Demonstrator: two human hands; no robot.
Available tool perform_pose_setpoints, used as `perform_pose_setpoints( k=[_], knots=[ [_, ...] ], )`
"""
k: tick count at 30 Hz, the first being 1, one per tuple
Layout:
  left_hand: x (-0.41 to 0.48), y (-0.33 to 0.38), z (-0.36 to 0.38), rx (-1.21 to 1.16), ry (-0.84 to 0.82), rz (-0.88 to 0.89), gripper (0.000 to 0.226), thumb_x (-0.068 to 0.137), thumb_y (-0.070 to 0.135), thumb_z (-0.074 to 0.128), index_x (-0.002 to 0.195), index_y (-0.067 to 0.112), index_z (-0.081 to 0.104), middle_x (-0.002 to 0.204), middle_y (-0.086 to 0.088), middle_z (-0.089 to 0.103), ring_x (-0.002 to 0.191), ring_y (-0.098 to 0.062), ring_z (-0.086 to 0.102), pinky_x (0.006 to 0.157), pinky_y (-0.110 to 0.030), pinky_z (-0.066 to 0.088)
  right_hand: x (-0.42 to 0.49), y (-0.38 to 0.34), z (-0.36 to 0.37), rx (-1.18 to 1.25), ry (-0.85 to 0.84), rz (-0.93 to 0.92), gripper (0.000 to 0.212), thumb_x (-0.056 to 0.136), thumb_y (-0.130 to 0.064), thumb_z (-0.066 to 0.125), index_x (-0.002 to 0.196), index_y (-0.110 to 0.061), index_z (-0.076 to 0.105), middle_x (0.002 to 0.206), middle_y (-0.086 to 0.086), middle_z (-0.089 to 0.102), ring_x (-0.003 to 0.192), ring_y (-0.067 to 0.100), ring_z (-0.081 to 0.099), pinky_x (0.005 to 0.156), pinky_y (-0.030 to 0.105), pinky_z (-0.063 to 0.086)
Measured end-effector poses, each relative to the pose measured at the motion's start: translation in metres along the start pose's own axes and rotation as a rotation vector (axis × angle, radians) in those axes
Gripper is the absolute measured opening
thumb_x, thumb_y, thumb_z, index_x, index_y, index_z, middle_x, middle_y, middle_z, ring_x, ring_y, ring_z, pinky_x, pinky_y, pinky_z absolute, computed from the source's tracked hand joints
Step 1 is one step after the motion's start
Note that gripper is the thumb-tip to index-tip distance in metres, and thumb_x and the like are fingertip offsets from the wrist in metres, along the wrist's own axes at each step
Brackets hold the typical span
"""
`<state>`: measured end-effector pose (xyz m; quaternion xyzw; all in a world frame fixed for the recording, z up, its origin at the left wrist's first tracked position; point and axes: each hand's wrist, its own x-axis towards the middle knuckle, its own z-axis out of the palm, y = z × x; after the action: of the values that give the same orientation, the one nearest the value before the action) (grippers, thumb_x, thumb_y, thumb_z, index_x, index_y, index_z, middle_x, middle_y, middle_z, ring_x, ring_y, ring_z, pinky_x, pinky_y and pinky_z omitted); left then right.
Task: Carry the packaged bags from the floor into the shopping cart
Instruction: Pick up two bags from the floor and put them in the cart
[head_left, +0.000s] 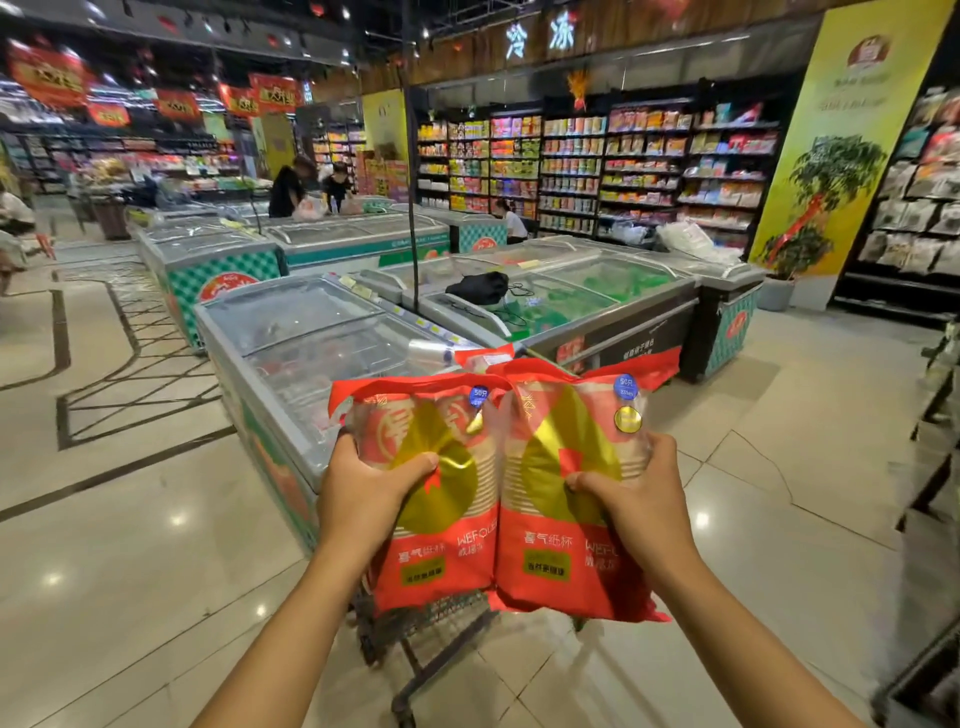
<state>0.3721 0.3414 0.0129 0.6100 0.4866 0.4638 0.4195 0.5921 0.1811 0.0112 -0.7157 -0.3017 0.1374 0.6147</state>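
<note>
Head view: one glossy red plastic paper-cup pack (436, 571) is gripped by the left hand (363, 493), its twin (550, 577) by the right hand (636, 501), above the wire-mesh shopping cart (431, 621)

Bags (448, 551) in left hand (363, 493), right hand (640, 500)

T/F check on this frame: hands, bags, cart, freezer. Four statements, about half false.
1. The left hand grips the left red bag. True.
2. The right hand holds nothing. False: it grips the right red bag.
3. Both bags lie on the floor. False: both are held up, with the shopping cart showing below them.
4. A black bag lies on the glass lid of a chest freezer. True.
</note>
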Motion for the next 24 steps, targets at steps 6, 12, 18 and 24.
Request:
perform_pose_setpoints(
  k=[6, 12, 18, 24],
  knots=[
    [0.067, -0.01, 0.025, 0.005, 0.002, -0.001, 0.092, 0.037, 0.065, 0.086, 0.117, 0.026, 0.063, 0.106, 0.004, 0.074, 0.095, -0.022, 0.072, 0.087, -0.05, 0.059, 0.063, 0.013, 0.038, 0.029, -0.022, 0.011, 0.079, 0.042, -0.052, 0.085, 0.109, -0.047, 0.042, 0.118, -0.007, 0.063, 0.101, 0.017, 0.068, 0.086, 0.051, 0.059],
    [0.136, -0.021, 0.062, 0.015, 0.032, -0.019, 0.091, 0.038, 0.064, 0.086, 0.118, 0.03, 0.062, 0.105, 0.006, 0.074, 0.094, -0.021, 0.072, 0.088, -0.05, 0.059, 0.146, 0.03, 0.076, 0.039, -0.058, 0.014, 0.075, 0.041, -0.051, 0.084, 0.104, -0.049, 0.044, 0.113, -0.008, 0.065, 0.098, 0.018, 0.068, 0.087, 0.051, 0.058],
    [0.219, -0.03, 0.1, 0.02, 0.088, -0.037, 0.085, 0.038, 0.061, 0.087, 0.113, 0.031, 0.062, 0.102, 0.007, 0.075, 0.091, -0.019, 0.073, 0.086, -0.049, 0.06, 0.25, 0.044, 0.123, 0.087, -0.19, 0.043, 0.068, 0.055, -0.023, 0.093, 0.104, -0.031, 0.046, 0.107, 0.002, 0.068, 0.088, 0.018, 0.072, 0.073, 0.041, 0.059],
    [0.294, -0.048, 0.131, 0.02, 0.106, -0.093, 0.073, 0.045, 0.043, 0.095, 0.11, 0.028, 0.066, 0.099, 0.003, 0.078, 0.087, -0.018, 0.076, 0.082, -0.051, 0.062, 0.341, 0.064, 0.166, 0.064, -0.284, 0.092, 0.091, 0.039, -0.045, 0.088, 0.119, -0.029, 0.047, 0.108, -0.001, 0.069, 0.091, 0.022, 0.072, 0.084, 0.054, 0.059]
  ],
)
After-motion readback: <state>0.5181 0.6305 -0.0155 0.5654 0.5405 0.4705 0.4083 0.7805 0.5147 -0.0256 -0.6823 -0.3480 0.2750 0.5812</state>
